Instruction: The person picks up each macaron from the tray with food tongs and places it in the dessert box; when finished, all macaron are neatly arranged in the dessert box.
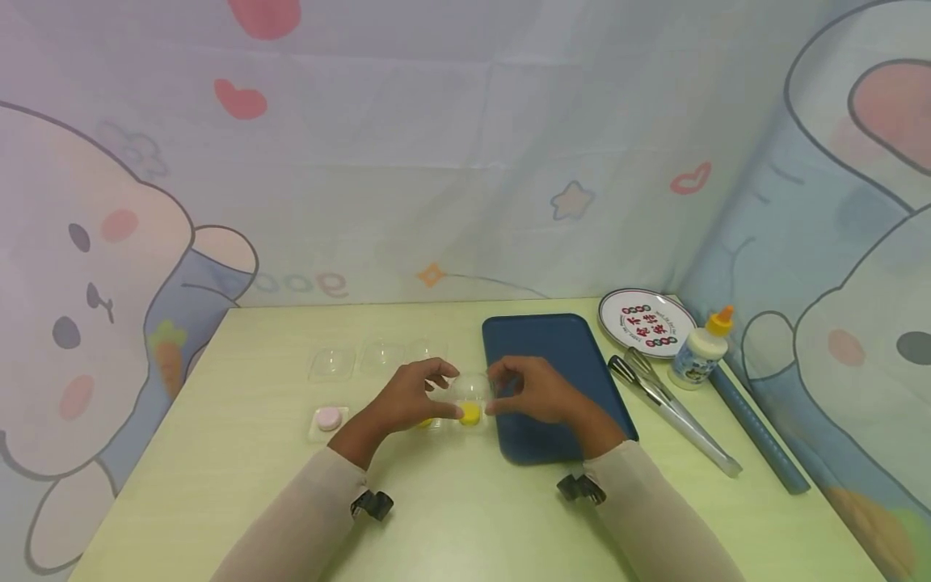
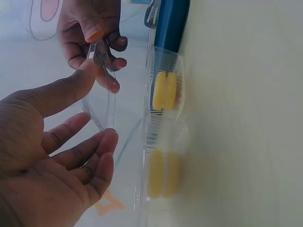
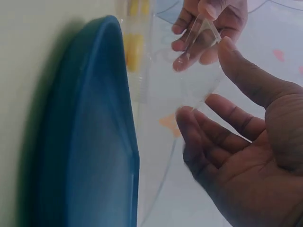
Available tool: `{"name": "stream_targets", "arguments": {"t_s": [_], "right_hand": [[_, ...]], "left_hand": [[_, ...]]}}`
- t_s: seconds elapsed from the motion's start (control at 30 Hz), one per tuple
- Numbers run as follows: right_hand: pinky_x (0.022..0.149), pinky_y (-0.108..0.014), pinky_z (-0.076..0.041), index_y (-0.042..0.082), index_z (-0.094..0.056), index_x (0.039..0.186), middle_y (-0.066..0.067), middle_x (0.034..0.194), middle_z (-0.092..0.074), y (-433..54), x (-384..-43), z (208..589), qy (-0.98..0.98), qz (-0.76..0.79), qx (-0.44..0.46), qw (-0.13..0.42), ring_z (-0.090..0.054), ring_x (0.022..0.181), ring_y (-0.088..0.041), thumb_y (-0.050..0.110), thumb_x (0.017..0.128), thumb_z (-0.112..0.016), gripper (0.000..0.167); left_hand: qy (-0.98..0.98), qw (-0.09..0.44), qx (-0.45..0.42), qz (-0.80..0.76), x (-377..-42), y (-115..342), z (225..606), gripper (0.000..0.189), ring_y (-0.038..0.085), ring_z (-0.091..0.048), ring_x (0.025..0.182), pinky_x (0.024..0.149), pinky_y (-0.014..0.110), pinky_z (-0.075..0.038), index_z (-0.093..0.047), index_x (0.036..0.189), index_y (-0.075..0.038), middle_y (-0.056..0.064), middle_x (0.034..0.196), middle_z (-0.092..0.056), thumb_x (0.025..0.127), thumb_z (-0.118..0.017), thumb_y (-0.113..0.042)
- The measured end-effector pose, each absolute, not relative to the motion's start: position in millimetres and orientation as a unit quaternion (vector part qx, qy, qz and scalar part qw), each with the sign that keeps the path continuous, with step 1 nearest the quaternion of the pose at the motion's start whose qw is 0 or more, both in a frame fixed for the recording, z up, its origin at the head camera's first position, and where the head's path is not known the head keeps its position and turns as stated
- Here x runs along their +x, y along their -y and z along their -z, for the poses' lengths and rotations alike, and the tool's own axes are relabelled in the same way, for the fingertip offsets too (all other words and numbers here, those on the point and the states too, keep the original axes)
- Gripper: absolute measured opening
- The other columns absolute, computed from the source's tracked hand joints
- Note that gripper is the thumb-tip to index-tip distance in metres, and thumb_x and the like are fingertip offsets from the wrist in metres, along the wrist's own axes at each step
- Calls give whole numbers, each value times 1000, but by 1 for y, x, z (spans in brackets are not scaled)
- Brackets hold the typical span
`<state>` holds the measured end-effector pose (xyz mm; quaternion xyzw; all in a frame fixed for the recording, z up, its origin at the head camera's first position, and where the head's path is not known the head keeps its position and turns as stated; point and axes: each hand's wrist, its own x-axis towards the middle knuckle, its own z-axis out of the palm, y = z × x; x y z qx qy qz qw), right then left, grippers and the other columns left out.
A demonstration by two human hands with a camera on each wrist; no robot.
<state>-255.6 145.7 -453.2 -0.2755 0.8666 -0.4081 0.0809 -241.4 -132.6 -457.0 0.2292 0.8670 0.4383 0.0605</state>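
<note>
A left hand (image 1: 414, 396) and right hand (image 1: 534, 390) pinched a clear lid (image 1: 471, 387) by opposite edges, above the counter (image 1: 436, 509) near a yellow macaron (image 1: 469, 415). From where I stood, a light, even grip looked best for keeping it level.

So here's how the worktop (image 1: 451, 517) is laid out: back left there's a row of three shells (image 1: 332, 364), and in front of the leftmost one there's a macaron (image 1: 328, 418) in a base (image 1: 316, 435). Right of that are two more macarons (image 1: 469, 414) side by side, with another shell (image 1: 471, 386) up above the right one, between the left grip (image 1: 414, 398) and right grip (image 1: 537, 390). Tray's (image 1: 541, 335) just right of those, partly under the right grip. Plate's (image 1: 640, 323) by its back right corner, tongs (image 1: 691, 432) in front of the plate, bottle (image 1: 700, 356) right of the tongs, and a bar (image 1: 760, 432) along the far right. Curtain (image 1: 465, 202) behind everything.
</note>
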Motion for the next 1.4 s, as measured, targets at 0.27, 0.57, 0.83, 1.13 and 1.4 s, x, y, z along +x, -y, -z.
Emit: {"name": "stream_targets", "arguments": {"t_s": [0.27, 0.57, 0.83, 1.13, 1.4], "right_hand": [[96, -45, -55, 7, -74, 132, -11, 124, -73, -144, -247, 458, -887, 370, -272, 57, -64, 114, -26, 32, 86, -95, 57], [111, -61, -53, 4, -74, 135, -11, 139, -72, -144, -240, 465, -889, 363, -275, 50, -61, 131, -35, 29, 86, -95, 59], [111, -60, -52, 5, -74, 136, -10, 139, -73, -143, -241, 472, -888, 358, -286, 37, -57, 130, -32, 28, 86, -95, 59], [111, -62, -50, 5, -74, 135, -11, 139, -72, -141, -242, 478, -889, 353, -289, 31, -56, 129, -32, 26, 85, -96, 58], [113, -66, -47, 4, -73, 135, -12, 139, -72, -140, -241, 480, -891, 350, -286, 35, -56, 129, -32, 25, 85, -96, 59]], "left_hand": [[-890, 41, 205, -406, -233, 128, 463, 65, 42, -54, 145, 119, 64, -48, -72, 138, -7, 16, 148, -66, 81, -98, -25], [-898, 44, 178, -399, -224, 124, 473, 64, 48, -41, 154, 118, 73, -43, -71, 140, -12, 19, 155, -55, 83, -97, -27], [-905, 13, 197, -376, -223, 124, 476, 62, 45, -40, 154, 121, 76, -33, -72, 134, -10, 16, 145, -64, 80, -98, -23], [-907, 20, 193, -375, -224, 123, 479, 62, 42, -38, 157, 126, 76, -25, -72, 135, -10, 12, 143, -70, 81, -98, -22], [-908, 25, 189, -373, -225, 123, 481, 63, 42, -38, 157, 127, 74, -25, -72, 135, -11, 12, 144, -70, 80, -99, -21]]}}
